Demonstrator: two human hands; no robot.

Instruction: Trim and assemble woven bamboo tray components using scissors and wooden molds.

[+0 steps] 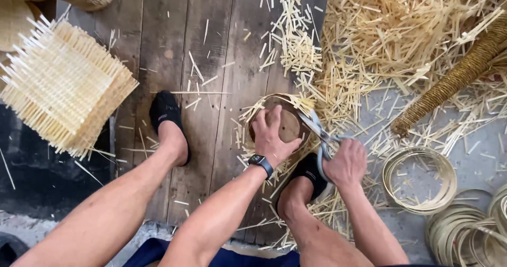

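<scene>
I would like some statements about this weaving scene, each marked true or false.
1. The right hand holds scissors. True.
2. The left hand rests on a round woven piece. True.
3. The left wrist is bare. False: it wears a black watch.
4. The stack of woven mats lies right of the hands. False: it lies to their left.
5. Bamboo rings lie right of the right hand. True.
</scene>
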